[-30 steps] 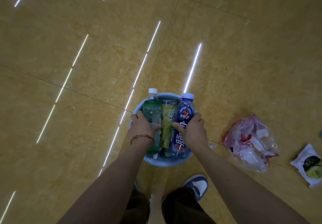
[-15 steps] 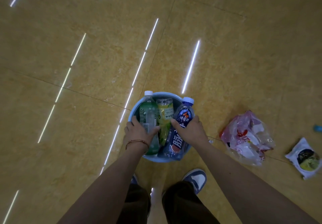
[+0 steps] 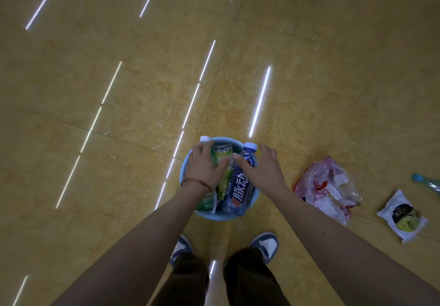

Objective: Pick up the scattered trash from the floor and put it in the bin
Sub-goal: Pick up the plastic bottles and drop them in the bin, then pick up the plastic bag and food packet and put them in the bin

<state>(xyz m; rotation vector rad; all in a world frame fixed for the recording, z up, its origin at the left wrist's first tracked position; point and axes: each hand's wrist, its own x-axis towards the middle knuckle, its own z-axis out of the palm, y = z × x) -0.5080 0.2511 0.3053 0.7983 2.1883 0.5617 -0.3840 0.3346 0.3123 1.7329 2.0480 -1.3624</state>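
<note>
Glossy tile floor (image 3: 119,186) first: slick, w/ strip-light glare, so anything that tips out will prob. roll or skid away. The blue bin (image 3: 221,218) sits at 6 o'clock in view, just ahead of the shoes (image 3: 264,243), and it's small and crammed. Three bottles stand in it w/ necks above the rim, so the load looks top-heavy, and one careless nudge could topple the lot. Pink-and-white plastic bag (image 3: 328,191), at 3 o'clock from the bin, is not yet picked up. It's bulky, and I doubt there's room, so forcing it in may pop a bottle out. Blue bottle (image 3: 239,189) leans at the bin's 3 o'clock side, the yellow-green bottle (image 3: 223,160) is in the middle, and the green bottle (image 3: 206,204) is at 9 o'clock, mostly hidden. Right hand (image 3: 264,167) has its thumb on the blue bottle and its fingers loose and straight past the cap, gripping nothing. Left hand (image 3: 204,165) lies spread over the other two tops, fingers relaxed, resting not clasping — if it presses off-centre the bin may tilt. White snack packet (image 3: 402,217) and a teal bottle (image 3: 428,184) lie at 3–4 o'clock near the frame edge, easy to miss.
</note>
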